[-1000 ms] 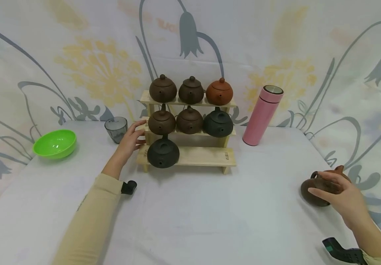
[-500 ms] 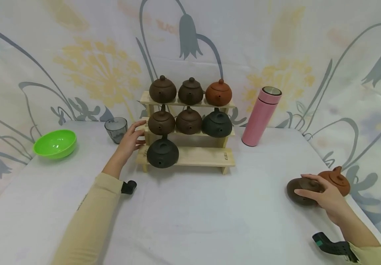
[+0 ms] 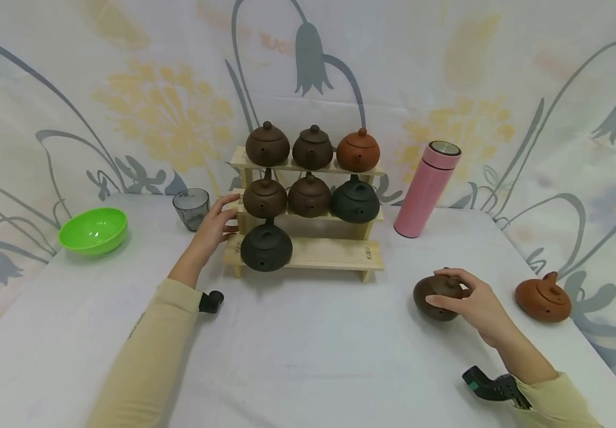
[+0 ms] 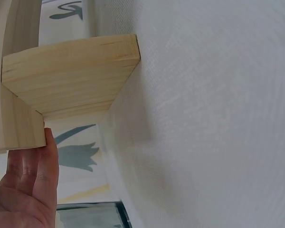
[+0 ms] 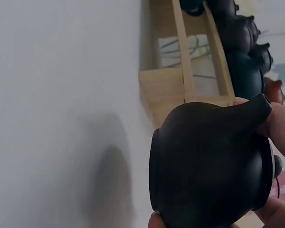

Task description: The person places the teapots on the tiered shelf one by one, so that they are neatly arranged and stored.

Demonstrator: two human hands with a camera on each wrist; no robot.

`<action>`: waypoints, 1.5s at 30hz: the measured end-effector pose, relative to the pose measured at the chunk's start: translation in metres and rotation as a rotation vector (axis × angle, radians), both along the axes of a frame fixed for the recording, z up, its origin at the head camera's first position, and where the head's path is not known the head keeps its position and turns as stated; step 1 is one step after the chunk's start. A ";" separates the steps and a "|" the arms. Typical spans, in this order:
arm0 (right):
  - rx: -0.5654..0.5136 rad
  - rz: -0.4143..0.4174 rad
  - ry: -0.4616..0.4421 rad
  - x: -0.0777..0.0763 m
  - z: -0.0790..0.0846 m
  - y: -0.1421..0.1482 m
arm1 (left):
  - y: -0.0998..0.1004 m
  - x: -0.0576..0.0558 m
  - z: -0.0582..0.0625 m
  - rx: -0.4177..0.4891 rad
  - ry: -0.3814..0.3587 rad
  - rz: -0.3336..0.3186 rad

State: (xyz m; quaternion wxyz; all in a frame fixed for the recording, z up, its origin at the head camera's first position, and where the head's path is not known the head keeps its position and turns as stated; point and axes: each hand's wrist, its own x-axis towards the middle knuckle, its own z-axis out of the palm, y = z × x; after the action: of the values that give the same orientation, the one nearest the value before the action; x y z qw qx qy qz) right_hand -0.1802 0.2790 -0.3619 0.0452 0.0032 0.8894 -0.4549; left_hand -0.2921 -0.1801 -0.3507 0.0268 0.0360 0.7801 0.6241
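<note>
My right hand [image 3: 476, 303] holds a dark brown teapot [image 3: 424, 296] between thumb and fingers, to the right of the wooden stand. In the right wrist view, the teapot [image 5: 204, 166] shows its spout toward the upper right, and its shadow falls on the white cloth. My left hand [image 3: 211, 230] touches the left side of the tiered wooden stand [image 3: 335, 252], its fingers fairly straight against the wood, as the left wrist view also shows. On the lowest shelf a black teapot [image 3: 266, 248] sits at the left, with bare wood to its right. Several more teapots fill the two upper shelves.
A reddish-brown teapot [image 3: 542, 300] stands near the table's right edge. Behind and right of the stand is a pink thermos [image 3: 423, 196]. At the left are a grey glass cup [image 3: 191, 209] and a green bowl [image 3: 94, 232]. A patterned curtain backs the table.
My right hand has carried the brown teapot leftward from beside the reddish-brown one, toward the stand. The left hand stays at the stand's side.
</note>
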 end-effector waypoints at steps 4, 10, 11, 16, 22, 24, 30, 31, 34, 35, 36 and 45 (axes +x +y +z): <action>-0.008 0.048 0.048 -0.006 0.010 -0.023 | 0.000 0.000 0.000 -0.008 0.005 0.010; -0.061 0.137 0.130 -0.013 0.016 -0.056 | -0.002 0.000 0.001 -0.010 0.005 0.012; -0.071 0.150 0.142 -0.015 0.016 -0.061 | -0.002 0.000 0.000 -0.010 0.005 0.012; -0.104 0.201 0.164 -0.024 0.018 -0.088 | -0.004 0.001 -0.001 -0.006 0.004 0.009; -0.102 0.239 0.155 -0.035 0.018 -0.118 | -0.005 0.002 -0.002 -0.001 -0.005 0.014; -0.097 0.247 0.166 -0.038 0.017 -0.127 | -0.004 0.002 -0.003 -0.002 -0.005 0.014; -0.093 0.267 0.226 -0.051 0.016 -0.151 | -0.003 0.000 -0.004 0.006 -0.005 0.016; -0.091 0.268 0.232 -0.054 0.016 -0.154 | -0.003 0.001 -0.004 0.007 -0.006 0.018; -0.086 0.259 0.242 -0.061 0.016 -0.164 | -0.002 0.001 -0.003 0.013 -0.008 0.017; -0.086 0.254 0.245 -0.063 0.016 -0.166 | -0.002 0.001 -0.002 0.014 -0.008 0.015; -0.088 0.249 0.246 -0.065 0.016 -0.169 | -0.001 0.002 -0.002 0.014 -0.007 0.013; -0.106 0.244 0.233 -0.078 0.017 -0.179 | -0.001 -0.002 -0.003 0.007 0.004 0.014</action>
State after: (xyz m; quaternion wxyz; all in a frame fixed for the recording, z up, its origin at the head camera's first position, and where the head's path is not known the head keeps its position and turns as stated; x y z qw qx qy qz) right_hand -0.2582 0.0997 -0.3447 -0.0030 -0.1601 0.8572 -0.4895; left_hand -0.2937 -0.1809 -0.3533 0.0208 0.0318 0.7780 0.6271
